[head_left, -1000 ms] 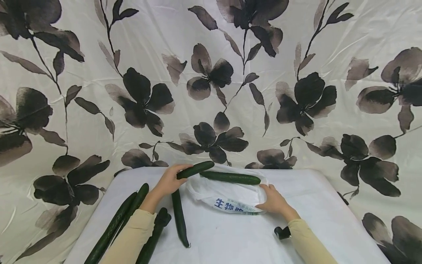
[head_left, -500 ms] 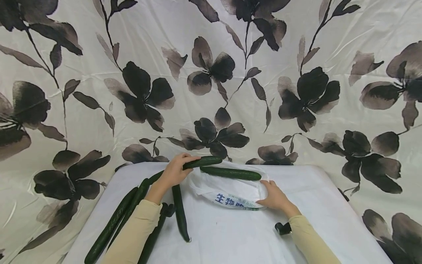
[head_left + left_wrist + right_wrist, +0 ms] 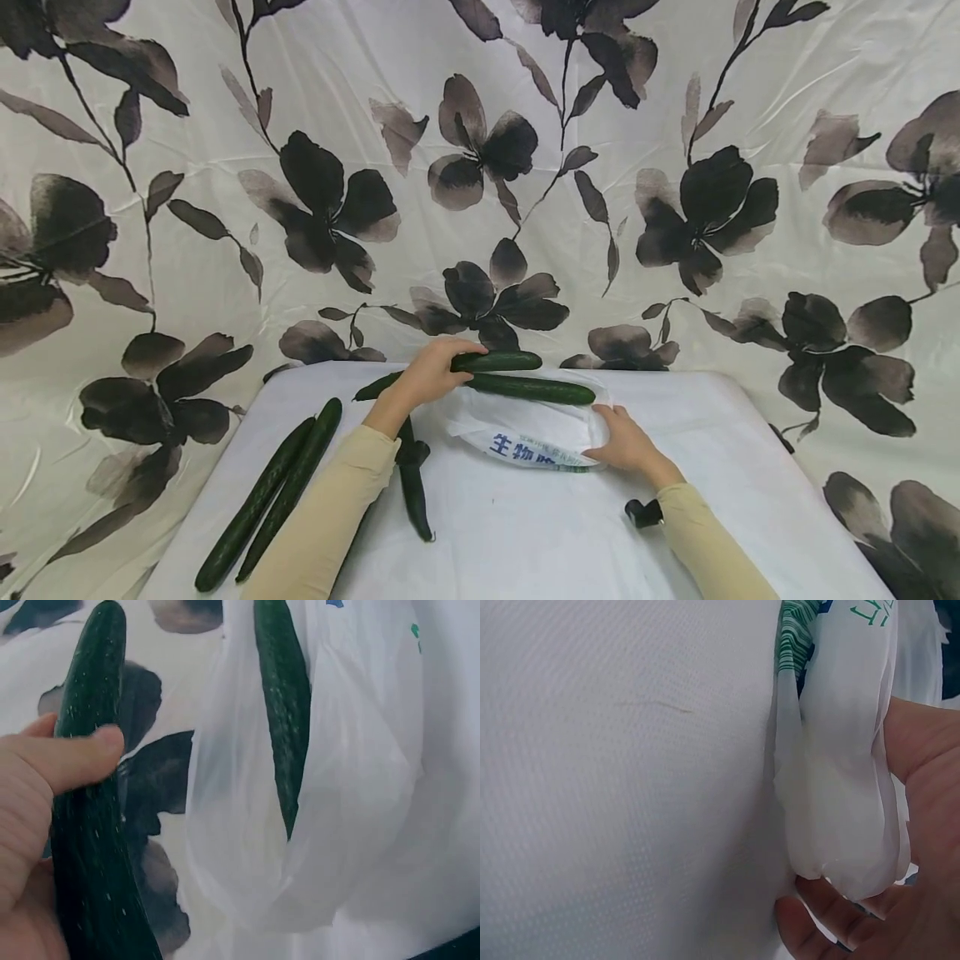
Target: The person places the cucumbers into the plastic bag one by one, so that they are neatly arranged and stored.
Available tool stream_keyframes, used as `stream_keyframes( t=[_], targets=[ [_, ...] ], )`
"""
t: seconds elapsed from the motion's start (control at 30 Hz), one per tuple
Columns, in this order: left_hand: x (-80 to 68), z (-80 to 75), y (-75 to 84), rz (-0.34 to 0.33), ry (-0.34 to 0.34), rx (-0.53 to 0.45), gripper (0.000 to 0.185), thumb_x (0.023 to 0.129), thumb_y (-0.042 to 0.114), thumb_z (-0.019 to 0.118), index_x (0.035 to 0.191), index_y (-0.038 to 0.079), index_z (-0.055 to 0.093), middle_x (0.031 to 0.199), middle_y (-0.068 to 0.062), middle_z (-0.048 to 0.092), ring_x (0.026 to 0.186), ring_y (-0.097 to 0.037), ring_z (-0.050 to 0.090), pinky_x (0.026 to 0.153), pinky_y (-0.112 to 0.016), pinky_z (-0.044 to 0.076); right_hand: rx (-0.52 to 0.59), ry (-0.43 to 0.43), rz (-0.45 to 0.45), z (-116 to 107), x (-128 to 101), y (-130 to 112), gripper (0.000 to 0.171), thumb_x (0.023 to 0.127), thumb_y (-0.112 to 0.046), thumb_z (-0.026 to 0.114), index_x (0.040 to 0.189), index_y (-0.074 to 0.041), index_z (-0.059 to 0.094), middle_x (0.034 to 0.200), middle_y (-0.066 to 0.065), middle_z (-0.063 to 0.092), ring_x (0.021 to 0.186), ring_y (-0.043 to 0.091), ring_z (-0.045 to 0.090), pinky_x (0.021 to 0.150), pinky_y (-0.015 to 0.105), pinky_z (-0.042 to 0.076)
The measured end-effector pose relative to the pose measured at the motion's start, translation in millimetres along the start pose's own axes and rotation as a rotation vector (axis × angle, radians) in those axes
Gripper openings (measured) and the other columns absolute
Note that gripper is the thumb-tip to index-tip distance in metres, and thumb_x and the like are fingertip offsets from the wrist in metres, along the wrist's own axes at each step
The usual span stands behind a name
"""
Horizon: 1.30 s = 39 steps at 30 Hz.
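Note:
My left hand grips a dark green cucumber by its middle, over the far left side of a white plastic bag with blue and green print. In the left wrist view the thumb lies across this cucumber, beside the bag's mouth. A second cucumber lies in the bag, its narrow end showing in the opening. My right hand holds the bag's right end; in the right wrist view its fingers curl under the folded plastic.
Two cucumbers lie side by side on the left, one of them outermost. Another cucumber lies nearer the middle, and one more is mostly hidden under the left sleeve. A white cloth covers the table; a floral curtain hangs behind.
My left hand has moved right and slightly away with its cucumber, which now lies farther along behind the one in the bag. My right hand stays at the bag's right end.

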<state>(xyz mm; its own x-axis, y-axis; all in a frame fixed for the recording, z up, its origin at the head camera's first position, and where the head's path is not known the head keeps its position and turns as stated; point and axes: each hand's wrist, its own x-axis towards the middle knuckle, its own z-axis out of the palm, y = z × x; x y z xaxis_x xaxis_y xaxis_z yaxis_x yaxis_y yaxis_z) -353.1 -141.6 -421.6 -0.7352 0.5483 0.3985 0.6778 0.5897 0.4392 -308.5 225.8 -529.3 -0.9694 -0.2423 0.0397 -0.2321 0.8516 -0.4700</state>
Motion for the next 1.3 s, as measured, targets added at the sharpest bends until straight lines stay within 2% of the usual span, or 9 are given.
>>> stream_keyframes(
  t=[0.2, 0.3, 0.5, 0.6, 0.87, 1.03, 1.3],
  targets=[
    [8.5, 12.4, 3.2, -0.06, -0.083, -0.06, 0.048, 0.083, 0.012, 0.079, 0.128, 0.017, 0.064, 0.125, -0.003, 0.064, 0.107, -0.02, 0.061, 0.086, -0.039, 0.05, 0.004, -0.036, 0.028, 7.1, -2.8, 0.6, 0.087, 0.073, -0.033, 0.086, 0.14, 0.003, 0.044, 0.135, 0.031, 0.044, 0.123, 0.046, 0.046, 0.101, 0.058, 0.036],
    [11.1, 15.5, 7.1, -0.073, -0.127, -0.071, 0.047, 0.085, 0.014, 0.077, 0.13, 0.019, 0.063, 0.127, -0.001, 0.062, 0.112, -0.02, 0.059, 0.088, -0.039, 0.049, 0.012, -0.028, 0.042, 7.7, -3.8, -1.5, 0.086, 0.072, -0.032, 0.086, 0.139, 0.002, 0.045, 0.136, 0.029, 0.045, 0.124, 0.045, 0.045, 0.102, 0.057, 0.036],
    [15.2, 19.7, 18.9, -0.056, -0.222, 0.043, 0.046, 0.086, 0.023, 0.076, 0.13, 0.027, 0.062, 0.129, 0.002, 0.06, 0.115, -0.021, 0.058, 0.089, -0.04, 0.049, 0.01, -0.011, 0.01, 6.7, -6.5, -3.8, 0.084, 0.071, -0.03, 0.087, 0.137, 0.005, 0.047, 0.133, 0.027, 0.049, 0.124, 0.044, 0.046, 0.103, 0.055, 0.036],
    [20.2, 27.0, 20.8, -0.029, -0.258, 0.088, 0.045, 0.086, 0.023, 0.076, 0.129, 0.027, 0.063, 0.13, 0.003, 0.06, 0.117, -0.018, 0.056, 0.092, -0.038, 0.048, 0.003, -0.005, -0.013, 6.7, -8.0, -2.4, 0.085, 0.071, -0.029, 0.087, 0.136, 0.007, 0.046, 0.13, 0.026, 0.051, 0.122, 0.042, 0.048, 0.103, 0.053, 0.037],
    [45.8, 45.0, 29.5, 0.022, -0.272, 0.041, 0.045, 0.08, 0.015, 0.082, 0.122, 0.022, 0.066, 0.118, 0.005, 0.064, 0.109, -0.013, 0.059, 0.091, -0.033, 0.048, 0.014, 0.017, -0.037, 3.0, -4.9, 0.0, 0.088, 0.07, -0.027, 0.088, 0.138, 0.008, 0.043, 0.133, 0.027, 0.048, 0.124, 0.043, 0.045, 0.103, 0.054, 0.036],
    [61.9, 58.3, 32.3, 0.039, -0.296, 0.05, 0.046, 0.08, 0.014, 0.082, 0.122, 0.022, 0.068, 0.122, 0.007, 0.064, 0.112, -0.013, 0.058, 0.094, -0.031, 0.046, 0.018, 0.014, -0.01, -1.6, 1.9, -2.4, 0.091, 0.071, -0.026, 0.087, 0.14, 0.009, 0.039, 0.137, 0.029, 0.044, 0.127, 0.043, 0.043, 0.104, 0.054, 0.035],
    [72.9, 85.3, 30.6, 0.079, -0.324, 0.071, 0.046, 0.079, 0.014, 0.083, 0.122, 0.024, 0.069, 0.124, 0.008, 0.064, 0.116, -0.011, 0.057, 0.096, -0.029, 0.045, 0.011, 0.045, 0.057, -1.2, -1.3, -3.9, 0.105, 0.067, -0.029, 0.09, 0.143, 0.012, 0.03, 0.13, 0.03, 0.044, 0.116, 0.043, 0.051, 0.096, 0.055, 0.042]
  ],
)
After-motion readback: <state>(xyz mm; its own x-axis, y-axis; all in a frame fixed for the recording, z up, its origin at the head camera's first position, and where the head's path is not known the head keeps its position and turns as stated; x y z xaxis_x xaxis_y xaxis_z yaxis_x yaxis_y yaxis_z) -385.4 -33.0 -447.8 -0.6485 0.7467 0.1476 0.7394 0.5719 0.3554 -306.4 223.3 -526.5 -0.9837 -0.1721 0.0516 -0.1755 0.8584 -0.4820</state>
